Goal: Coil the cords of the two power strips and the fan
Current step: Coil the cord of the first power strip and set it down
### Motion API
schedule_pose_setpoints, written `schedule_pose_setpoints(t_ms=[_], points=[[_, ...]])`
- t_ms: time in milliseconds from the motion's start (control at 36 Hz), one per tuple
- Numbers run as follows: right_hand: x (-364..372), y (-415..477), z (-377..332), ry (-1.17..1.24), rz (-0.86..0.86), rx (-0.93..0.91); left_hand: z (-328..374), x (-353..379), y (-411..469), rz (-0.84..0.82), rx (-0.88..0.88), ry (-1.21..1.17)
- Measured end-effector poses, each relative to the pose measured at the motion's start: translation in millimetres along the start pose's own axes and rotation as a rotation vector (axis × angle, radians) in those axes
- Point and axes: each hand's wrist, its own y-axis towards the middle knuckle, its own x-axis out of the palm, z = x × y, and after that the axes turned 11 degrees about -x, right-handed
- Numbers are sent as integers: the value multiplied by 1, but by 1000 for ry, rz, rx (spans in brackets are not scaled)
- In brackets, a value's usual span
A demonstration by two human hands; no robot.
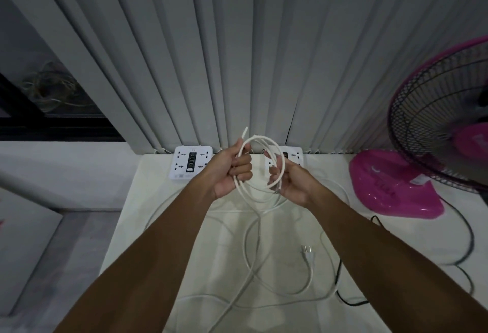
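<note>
Above the white table, both my hands hold a loop of white cord. My left hand grips the loop's left side, and a short cord end sticks up past its fingers. My right hand pinches the loop's right side. More white cord trails down onto the table in loose curves, with a white plug lying flat. One white power strip lies at the table's back edge. A second power strip is partly hidden behind my right hand. The pink fan stands at the right, its black cord looping across the table.
Grey vertical blinds hang right behind the table. The fan's black wire cage juts in at the right edge. A dark window shows at the left, with a grey floor below the table's left edge.
</note>
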Motion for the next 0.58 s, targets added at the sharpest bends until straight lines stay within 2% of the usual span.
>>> schedule_pose_setpoints(t_ms=[167, 306, 389, 472, 583], points=[[2, -2, 15, -92, -10, -35, 8, 0, 3, 81, 59, -14], [-3, -21, 39, -299, -253, 186, 18, 4, 8, 154, 155, -101], [-3, -35, 60, -588, -424, 259, 26, 6, 11, 176, 208, -163], [-7, -43, 81, -794, -474, 273, 36, 7, 11, 173, 242, -220], [-24, -51, 97, -827, -510, 375, 56, 9, 8, 133, 302, -270]])
